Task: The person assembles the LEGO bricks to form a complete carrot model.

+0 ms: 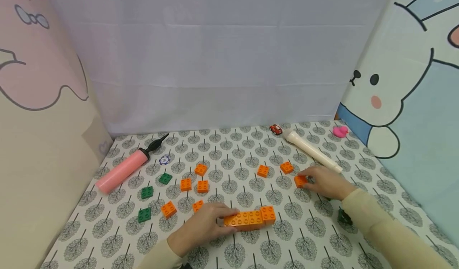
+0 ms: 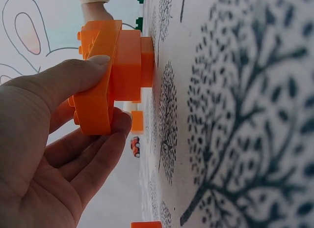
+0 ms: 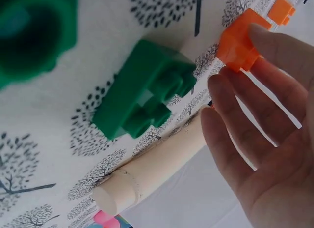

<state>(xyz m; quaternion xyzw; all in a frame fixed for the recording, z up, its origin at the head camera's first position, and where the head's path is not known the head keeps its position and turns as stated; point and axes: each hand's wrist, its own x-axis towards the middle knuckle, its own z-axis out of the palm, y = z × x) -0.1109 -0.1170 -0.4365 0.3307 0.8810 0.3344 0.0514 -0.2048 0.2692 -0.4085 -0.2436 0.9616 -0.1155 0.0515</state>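
Observation:
My left hand (image 1: 206, 222) grips the left end of a row of joined orange toy bricks (image 1: 247, 218). In the left wrist view, the thumb lies on the studded side of the joined bricks (image 2: 92, 110) and the fingertips are on the other side; the assembly is stepped, with bricks on more than one level. Off to the right, my right hand (image 1: 327, 181) pinches a single orange brick (image 1: 299, 181) between thumb and fingers. The right wrist view shows this brick (image 3: 235, 43) close to the cloth, with a green brick (image 3: 142, 93) lying nearby.
Loose orange bricks (image 1: 168, 209) and green bricks (image 1: 144, 215) lie left of the assembly; two more orange bricks (image 1: 263, 171) sit behind it. A pink balloon pump (image 1: 123, 170), poker chip (image 1: 164, 160), red toy car (image 1: 275, 129), cream tube (image 1: 312, 149) and pink duck (image 1: 340, 131) lie farther back.

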